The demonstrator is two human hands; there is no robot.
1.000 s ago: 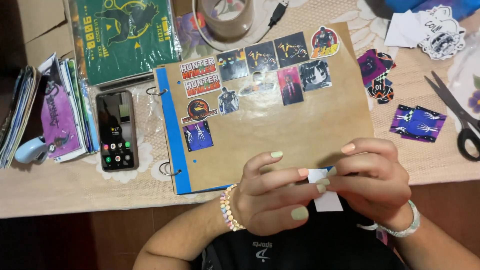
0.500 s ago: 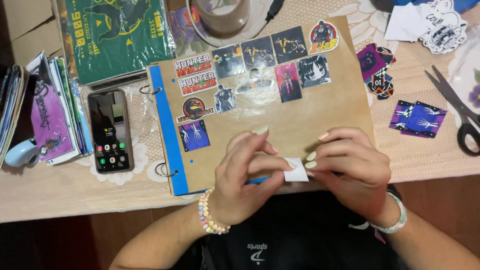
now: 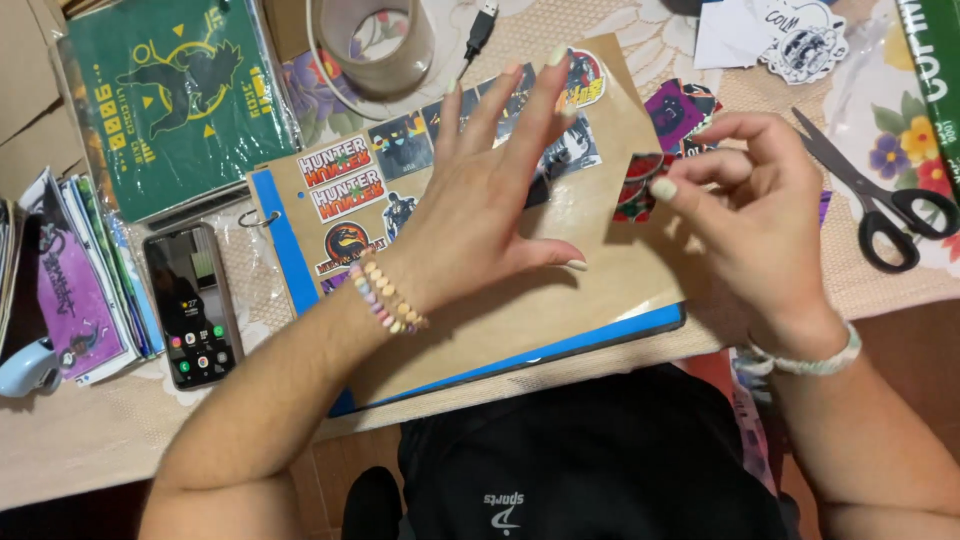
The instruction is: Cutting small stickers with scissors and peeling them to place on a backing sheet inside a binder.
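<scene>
top strip of the brown album page point(image 3: 520, 290) already filled with a row of stickers point(image 3: 400, 150); lower part bare. left hand point(image 3: 480, 215) flat over that row, fingers spread wide, holding nothing. right hand point(image 3: 760, 220) just past the page's right edge, thumb and forefinger pinching a red-and-dark sticker point(image 3: 637, 185) above the page, not yet stuck down. more loose stickers point(image 3: 680, 105) waiting near the scissors point(image 3: 880, 205)
</scene>
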